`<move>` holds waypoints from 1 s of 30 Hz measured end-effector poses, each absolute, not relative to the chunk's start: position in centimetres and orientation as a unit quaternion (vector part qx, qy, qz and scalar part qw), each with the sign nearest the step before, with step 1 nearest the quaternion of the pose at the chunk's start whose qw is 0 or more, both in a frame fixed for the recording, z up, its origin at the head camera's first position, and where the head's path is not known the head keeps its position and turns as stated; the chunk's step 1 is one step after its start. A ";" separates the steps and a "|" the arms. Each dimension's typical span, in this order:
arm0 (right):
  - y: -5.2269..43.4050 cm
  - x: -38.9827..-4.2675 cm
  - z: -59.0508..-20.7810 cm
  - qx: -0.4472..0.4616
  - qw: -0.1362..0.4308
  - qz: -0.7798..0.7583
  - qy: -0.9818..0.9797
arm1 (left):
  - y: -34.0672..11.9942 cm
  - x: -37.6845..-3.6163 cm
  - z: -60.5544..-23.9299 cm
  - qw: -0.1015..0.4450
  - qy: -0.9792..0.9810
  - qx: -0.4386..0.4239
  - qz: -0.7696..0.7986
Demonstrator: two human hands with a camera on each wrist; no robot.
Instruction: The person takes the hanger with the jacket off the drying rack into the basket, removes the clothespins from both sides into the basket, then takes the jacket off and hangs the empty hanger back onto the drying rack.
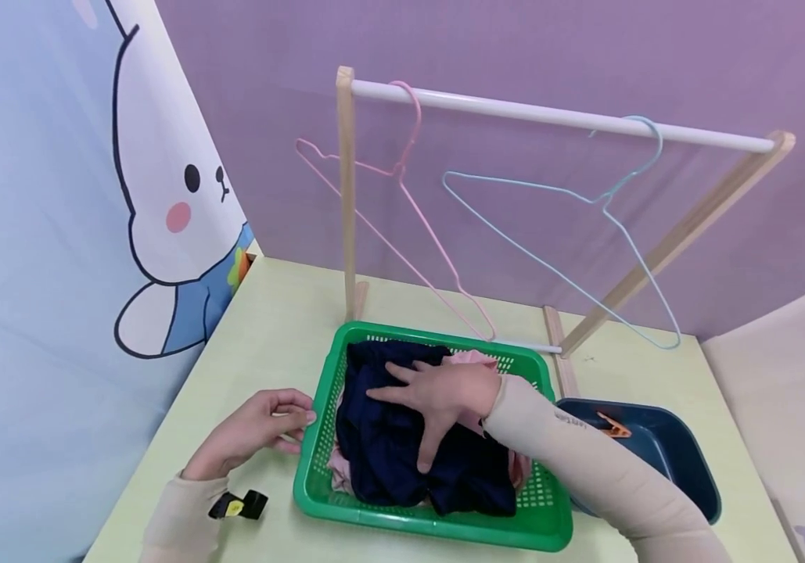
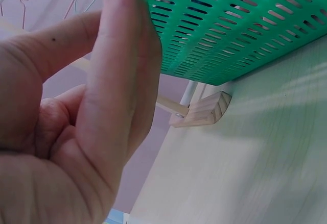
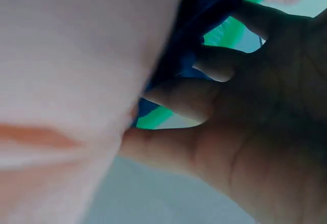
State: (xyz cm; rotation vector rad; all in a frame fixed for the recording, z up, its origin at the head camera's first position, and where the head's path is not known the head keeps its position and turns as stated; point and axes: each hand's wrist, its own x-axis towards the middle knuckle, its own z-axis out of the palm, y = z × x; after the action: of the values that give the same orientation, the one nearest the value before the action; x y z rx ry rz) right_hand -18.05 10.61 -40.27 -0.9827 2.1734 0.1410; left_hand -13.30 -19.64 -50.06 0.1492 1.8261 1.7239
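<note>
A green plastic basket [image 1: 314,469] stands on the pale table and holds a crumpled navy garment [image 1: 388,461] over a pink one [image 1: 468,358]. My right hand [image 1: 433,399] lies flat on the navy cloth with fingers spread. In the right wrist view the right hand [image 3: 255,106] is dark, with navy cloth [image 3: 204,9] and green rim behind it. My left hand [image 1: 278,426] sits on the table beside the basket, its fingertips touching the left rim. In the left wrist view the fingers [image 2: 122,81] stand beside the perforated basket wall [image 2: 230,25].
A wooden rack with a white rail [image 1: 557,116] stands behind the basket, carrying a pink wire hanger [image 1: 402,168] and a blue one [image 1: 585,199]. A dark blue tub [image 1: 684,469] with an orange clip [image 1: 613,426] is at the right. The rack's foot [image 2: 204,110] lies near the basket.
</note>
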 end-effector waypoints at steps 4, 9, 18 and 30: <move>10.2 -17.1 -41.7 -0.360 0.380 0.118 0.844 | -19.6 -13.3 -50.0 0.307 0.692 0.058 0.651; 9.8 -16.5 -42.8 -0.348 0.371 0.154 0.847 | -19.6 -13.3 -49.8 0.308 0.691 0.061 0.651; 11.8 -14.8 -40.6 -0.383 0.274 0.073 0.879 | -19.4 -13.1 -49.7 0.301 0.690 0.058 0.656; 18.7 -12.6 -39.3 -0.342 0.191 -0.128 0.911 | -19.1 -12.9 -49.2 0.280 0.720 0.061 0.632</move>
State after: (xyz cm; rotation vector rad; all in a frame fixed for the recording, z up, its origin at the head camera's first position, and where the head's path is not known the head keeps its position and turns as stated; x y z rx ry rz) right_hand -12.60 18.72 -39.30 -0.9614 2.5595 -0.3602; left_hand -12.88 -19.07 -49.17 0.1643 1.9300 1.6955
